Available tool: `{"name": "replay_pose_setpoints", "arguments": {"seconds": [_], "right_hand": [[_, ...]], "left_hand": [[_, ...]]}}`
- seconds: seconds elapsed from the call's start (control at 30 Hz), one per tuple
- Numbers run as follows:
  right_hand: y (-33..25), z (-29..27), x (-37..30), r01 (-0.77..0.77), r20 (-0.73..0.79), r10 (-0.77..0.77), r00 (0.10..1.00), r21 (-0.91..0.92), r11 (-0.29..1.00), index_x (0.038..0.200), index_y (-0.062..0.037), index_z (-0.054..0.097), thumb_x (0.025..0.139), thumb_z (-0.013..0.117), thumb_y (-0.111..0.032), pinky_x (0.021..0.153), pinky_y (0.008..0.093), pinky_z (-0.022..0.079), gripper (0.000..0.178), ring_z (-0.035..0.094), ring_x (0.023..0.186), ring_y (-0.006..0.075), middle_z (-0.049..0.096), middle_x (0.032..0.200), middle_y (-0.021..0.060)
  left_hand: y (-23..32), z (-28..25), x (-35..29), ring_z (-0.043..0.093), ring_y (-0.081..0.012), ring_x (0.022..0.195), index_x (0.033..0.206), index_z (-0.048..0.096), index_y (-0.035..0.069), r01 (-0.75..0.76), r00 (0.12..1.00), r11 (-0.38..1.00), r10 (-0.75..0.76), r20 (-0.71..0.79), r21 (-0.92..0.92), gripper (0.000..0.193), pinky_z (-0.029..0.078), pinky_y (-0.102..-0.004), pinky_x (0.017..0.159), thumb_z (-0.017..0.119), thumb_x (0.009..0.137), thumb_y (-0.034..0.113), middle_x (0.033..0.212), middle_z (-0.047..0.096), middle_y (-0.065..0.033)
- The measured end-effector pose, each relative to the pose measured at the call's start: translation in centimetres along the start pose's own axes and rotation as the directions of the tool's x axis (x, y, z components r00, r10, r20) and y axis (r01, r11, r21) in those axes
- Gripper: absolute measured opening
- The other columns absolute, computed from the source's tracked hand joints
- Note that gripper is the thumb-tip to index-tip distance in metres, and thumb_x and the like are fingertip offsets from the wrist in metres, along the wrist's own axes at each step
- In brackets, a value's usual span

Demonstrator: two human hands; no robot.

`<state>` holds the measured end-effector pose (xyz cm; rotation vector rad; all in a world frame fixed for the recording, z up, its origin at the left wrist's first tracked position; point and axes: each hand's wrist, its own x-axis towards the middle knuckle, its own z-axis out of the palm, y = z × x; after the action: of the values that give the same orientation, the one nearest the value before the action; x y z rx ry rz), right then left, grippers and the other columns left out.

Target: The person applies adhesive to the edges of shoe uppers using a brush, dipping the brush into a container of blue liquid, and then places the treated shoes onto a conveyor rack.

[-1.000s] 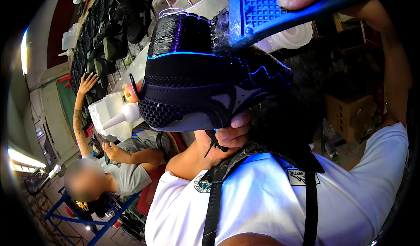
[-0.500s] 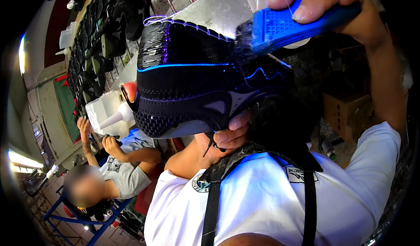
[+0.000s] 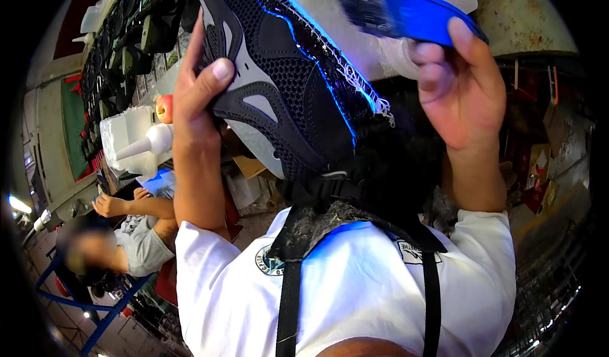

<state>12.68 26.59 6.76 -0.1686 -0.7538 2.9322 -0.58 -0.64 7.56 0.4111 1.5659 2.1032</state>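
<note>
A black shoe upper (image 3: pixel 279 71) with grey overlays and textured mesh is tilted in front of my chest. Its underside edge carries white lasting stitches, a wet-looking dark band and a line glowing blue. My left hand (image 3: pixel 202 84) is closed around the upper's left side, thumb on the grey trim, other fingers mostly behind it. To the right, my right hand (image 3: pixel 460 84) pinches a wide blue-handled brush (image 3: pixel 412 11) whose dark bristles point left, blurred by motion. The bristles are apart from the upper.
Dark shoe parts (image 3: pixel 120 65) hang in rows on a rack at left. Near my left forearm are a translucent container (image 3: pixel 124 135), a white nozzle bottle (image 3: pixel 152 142) and a red round object (image 3: pixel 164 109). A co-worker in a grey shirt (image 3: pixel 149 246) sits at lower left. A metal tabletop (image 3: pixel 323 14) lies beyond the upper.
The upper has turned, now showing its grey-trimmed side with the stitched edge slanting down right. My left hand moved from beneath to its left side. The brush has lifted off it.
</note>
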Motion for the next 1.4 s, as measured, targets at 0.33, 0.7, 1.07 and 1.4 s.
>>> {"name": "replay_pose_setpoints", "arguments": {"seconds": [0.33, 0.7, 1.07, 1.4], "right_hand": [[-4.6, 2.2, -0.8, 0.354, 0.386, 0.01, 0.923, -0.857, 0.376, 0.125, 0.0113, 0.057, 0.096, 0.062, -0.011, 0.072, 0.0341, 0.059, 0.037, 0.071, 0.081, 0.025, 0.07, 0.097, 0.0236], [-9.2, 3.2, 0.6, 0.599, 0.585, 0.33, 0.741, -0.798, 0.067, 0.117, 0.0085, 0.063, 0.09, 0.068, -0.024, 0.068, 0.0304, 0.058, 0.043, 0.07, 0.077, 0.0229, 0.067, 0.11, 0.0246], [-11.4, 4.4, 2.3, 0.265, 0.472, 0.081, 0.878, -0.619, 0.739, 0.128, 0.0096, 0.056, 0.093, 0.065, -0.007, 0.073, 0.0355, 0.062, 0.04, 0.073, 0.084, 0.0299, 0.069, 0.099, 0.0274], [-2.3, 3.8, 3.4, 0.266, 0.363, -0.179, 0.915, -0.208, 0.941, 0.13, 0.0074, 0.052, 0.097, 0.064, -0.026, 0.054, 0.0341, 0.061, 0.048, 0.072, 0.066, 0.0253, 0.07, 0.084, 0.0226]], "left_hand": [[-0.1, -0.7, 0.4, 0.054, -0.0354, 0.132, 0.154, 0.025, -0.008, -0.011, 1.0, 0.998, 0.012, -0.017, 0.068, 0.092, 0.044, -0.044, 0.111, 0.07, 0.081, 0.026, 0.147, 0.047, -0.0257], [-0.1, -0.4, 0.2, 0.055, -0.034, 0.13, 0.154, 0.03, -0.005, 0.083, 0.996, 0.992, -0.079, -0.038, 0.098, 0.081, 0.043, -0.0429, 0.112, 0.064, 0.086, 0.023, 0.147, 0.048, -0.0236], [-2.0, -0.5, -3.9, 0.065, -0.027, 0.091, 0.13, 0.054, -0.001, 0.373, 0.897, 0.707, -0.44, 0.04, -0.601, 0.048, 0.051, -0.0364, 0.08, 0.058, 0.097, 0.033, 0.111, 0.065, -0.0193], [-5.8, 6.3, -8.7, 0.055, -0.0134, 0.051, 0.114, 0.054, 0.003, 0.571, 0.775, -0.057, -0.292, 0.561, -0.819, 0.037, 0.043, -0.0227, 0.043, 0.058, 0.097, 0.037, 0.085, 0.057, -0.0134]]}}
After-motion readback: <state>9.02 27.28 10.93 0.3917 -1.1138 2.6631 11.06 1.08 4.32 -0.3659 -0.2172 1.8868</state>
